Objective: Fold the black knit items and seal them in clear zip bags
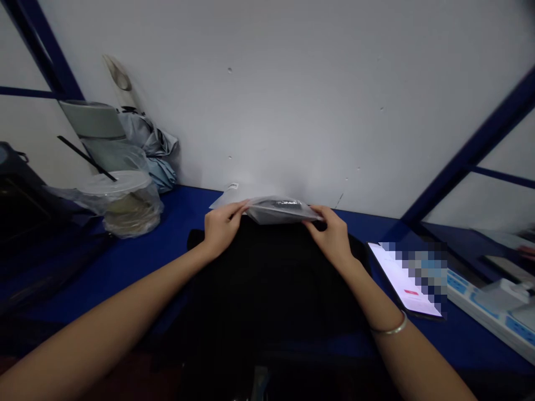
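Between my two hands a clear plastic bag (273, 216) is held by its edge at the far side of a black cloth (271, 278), perhaps a folded garment. My left hand (222, 227) pinches the bag's left side, thumb and fingers together. At the right corner, my right hand (332, 233) grips it the same way. The edge between them looks parted, with dark print on the plastic. A corner of the bag with a small white label lies flat toward the wall. How much cloth is inside the bag I cannot tell.
On the blue table (175, 214) at left stand a lidded cup (129, 206) in a plastic bag with a black straw, and a folded umbrella (146, 133). At right lie a lit phone (403, 278) and a white power strip (485, 309). A pale wall (292, 100) rises behind.
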{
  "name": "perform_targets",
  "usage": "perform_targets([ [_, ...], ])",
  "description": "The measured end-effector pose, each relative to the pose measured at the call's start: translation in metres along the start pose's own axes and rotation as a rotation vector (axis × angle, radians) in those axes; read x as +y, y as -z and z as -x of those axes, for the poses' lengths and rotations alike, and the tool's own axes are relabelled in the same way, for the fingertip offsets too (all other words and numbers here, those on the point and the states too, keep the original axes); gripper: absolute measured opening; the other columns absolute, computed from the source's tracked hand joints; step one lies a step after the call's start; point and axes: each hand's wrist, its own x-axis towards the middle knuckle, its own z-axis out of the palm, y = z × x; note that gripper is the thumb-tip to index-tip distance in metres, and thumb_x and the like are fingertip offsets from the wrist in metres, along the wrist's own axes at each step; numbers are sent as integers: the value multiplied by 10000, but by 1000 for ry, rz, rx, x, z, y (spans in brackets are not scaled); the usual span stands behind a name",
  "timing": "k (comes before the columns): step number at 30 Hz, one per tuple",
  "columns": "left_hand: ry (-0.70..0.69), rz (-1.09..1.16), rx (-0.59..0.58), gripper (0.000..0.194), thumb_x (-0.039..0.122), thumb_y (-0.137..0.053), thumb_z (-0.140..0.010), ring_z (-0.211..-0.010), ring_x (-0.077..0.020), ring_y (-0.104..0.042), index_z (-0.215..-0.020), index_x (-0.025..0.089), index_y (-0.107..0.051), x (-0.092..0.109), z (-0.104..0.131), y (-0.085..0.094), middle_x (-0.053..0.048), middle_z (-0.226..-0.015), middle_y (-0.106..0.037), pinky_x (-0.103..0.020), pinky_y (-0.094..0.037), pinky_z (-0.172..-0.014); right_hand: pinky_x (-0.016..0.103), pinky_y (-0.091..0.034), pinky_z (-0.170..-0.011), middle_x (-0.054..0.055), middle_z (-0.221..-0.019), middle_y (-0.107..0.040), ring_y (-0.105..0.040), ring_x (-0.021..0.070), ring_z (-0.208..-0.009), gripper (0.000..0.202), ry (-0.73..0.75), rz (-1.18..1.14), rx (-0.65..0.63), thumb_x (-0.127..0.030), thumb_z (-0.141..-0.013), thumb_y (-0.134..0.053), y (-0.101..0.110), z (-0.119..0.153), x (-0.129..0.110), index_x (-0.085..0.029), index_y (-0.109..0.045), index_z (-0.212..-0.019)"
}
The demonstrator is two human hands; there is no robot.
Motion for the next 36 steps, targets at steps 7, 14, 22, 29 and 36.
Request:
perform_targets([
  [7,-158,-112,145,260,241,-493,-824,-1069,-201,-517,-1065,238,-589,6,-7,8,-61,-1153,-571,-405,-408,-906,250,-484,-545,25,-738,-621,-565,113,-624,154,148,-92,228,-193,-777,-506,1,2,-13,-211,-659,-789],
  [14,-829,-117,-52,213,254,-588,-771,-915,-155,-587,-984,270,-590,45,10,11,6,-897,-661,-402,-342,-945,209,-448,-496,17,-655,-598,-524,89,-560,166,557,-38,-7,-172,-779,-499,-6,11,-32,-192,-661,-750],
  [22,-800,-102,-45,105,208,-561,-780,-760,-122,-619,-867,261,-588,45,10,9,46,-762,-669,-389,-357,-905,203,-400,-442,13,-659,-591,-509,84,-526,205,625,91,9,-154,-800,-467,-7,15,-34,-197,-657,-863],
  [29,-576,-292,-35,96,188,-489,-802,-787,-155,-591,-760,227,-567,16,-10,14,8,-800,-655,-425,-333,-907,217,-471,-480,29,-820,-584,-543,78,-535,176,239,-21,331,-167,-792,-493,-10,15,-22,-232,-653,-823],
  [36,-350,-398,-55,133,218,-448,-827,-694,-163,-569,-735,191,-540,-15,-15,12,-29,-735,-624,-327,-405,-731,250,-508,-513,42,-805,-525,-547,127,-664,196,-187,-129,421,-295,-801,-471,-16,4,-3,-175,-577,-688],
])
